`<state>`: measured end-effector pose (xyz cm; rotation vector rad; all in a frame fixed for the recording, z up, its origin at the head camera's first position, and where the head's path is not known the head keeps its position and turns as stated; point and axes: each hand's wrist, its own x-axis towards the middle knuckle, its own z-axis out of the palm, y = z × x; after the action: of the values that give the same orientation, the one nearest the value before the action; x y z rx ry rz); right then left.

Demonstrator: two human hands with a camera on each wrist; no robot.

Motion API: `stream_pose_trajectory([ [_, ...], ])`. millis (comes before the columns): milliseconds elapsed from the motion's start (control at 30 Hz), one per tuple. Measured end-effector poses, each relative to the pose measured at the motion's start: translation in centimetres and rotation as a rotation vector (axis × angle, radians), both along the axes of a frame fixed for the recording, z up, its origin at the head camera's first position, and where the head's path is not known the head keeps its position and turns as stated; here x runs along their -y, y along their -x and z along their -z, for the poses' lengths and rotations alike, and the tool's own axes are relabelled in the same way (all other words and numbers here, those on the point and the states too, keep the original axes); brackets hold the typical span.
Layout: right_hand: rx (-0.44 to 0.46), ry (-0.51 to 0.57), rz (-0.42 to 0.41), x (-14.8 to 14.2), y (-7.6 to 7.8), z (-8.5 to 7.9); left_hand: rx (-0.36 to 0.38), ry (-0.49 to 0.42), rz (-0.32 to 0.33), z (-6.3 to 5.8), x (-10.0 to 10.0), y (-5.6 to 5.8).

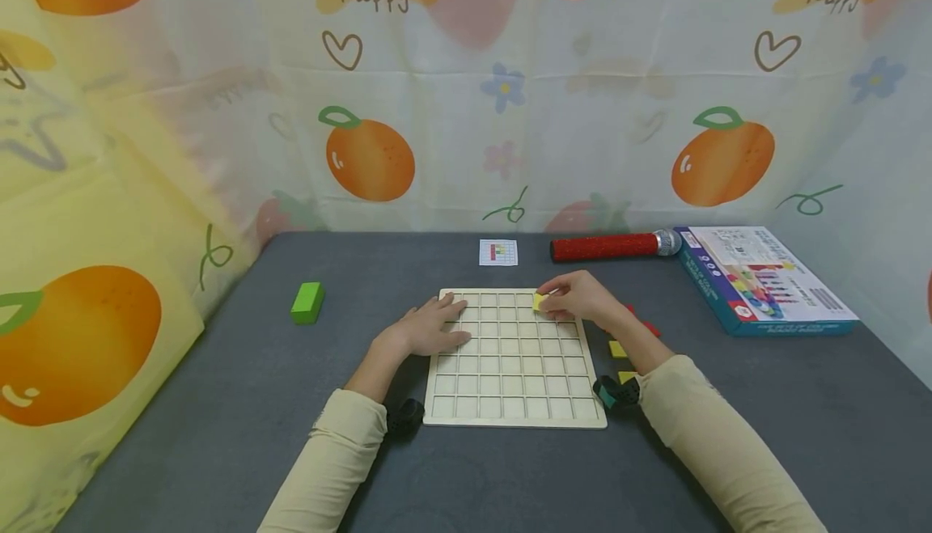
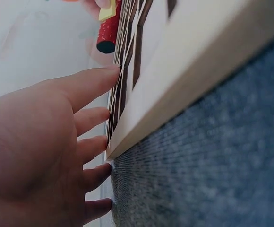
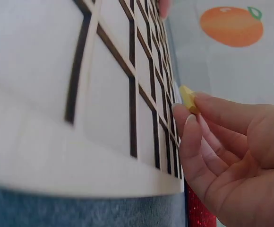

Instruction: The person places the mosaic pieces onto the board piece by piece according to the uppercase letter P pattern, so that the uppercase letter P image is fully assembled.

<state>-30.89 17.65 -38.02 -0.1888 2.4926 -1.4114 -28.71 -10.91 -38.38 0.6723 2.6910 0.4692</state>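
A pale wooden grid board (image 1: 511,387) with square cells lies flat on the dark grey table. My right hand (image 1: 578,297) pinches a small yellow tile (image 3: 187,99) between thumb and fingers, over the far right part of the board. In the right wrist view the yellow tile is tilted close to the grid. My left hand (image 1: 429,327) rests at the board's far left edge, fingers spread and fairly straight. Its thumb (image 2: 92,85) touches the grid's edge in the left wrist view. Yellow tiles (image 1: 618,349) and red tiles (image 1: 650,328) lie right of the board, partly hidden by my right arm.
A green block (image 1: 307,303) stands at the left. Behind the board lies a small card with a coloured grid pattern (image 1: 498,253). A red microphone (image 1: 604,247) lies at the back right, touching a flat game box (image 1: 764,282). Printed curtains border the table's back and left.
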Motion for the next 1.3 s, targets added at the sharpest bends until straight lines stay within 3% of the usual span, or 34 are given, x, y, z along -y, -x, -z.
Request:
stream_pose_trajectory([
  [167, 0.038, 0.002, -0.007, 0.7, 0.0, -0.1, -0.002, -0.003, 0.0, -0.1, 0.0, -0.1],
  [900, 0.03, -0.094, 0.044, 2.5, -0.1, 0.0, -0.005, -0.003, -0.007, -0.1, -0.2, 0.0],
  [1300, 0.019, -0.088, 0.055, 2.6, -0.2, 0.0, -0.006, 0.001, 0.0, -0.1, -0.2, 0.0],
])
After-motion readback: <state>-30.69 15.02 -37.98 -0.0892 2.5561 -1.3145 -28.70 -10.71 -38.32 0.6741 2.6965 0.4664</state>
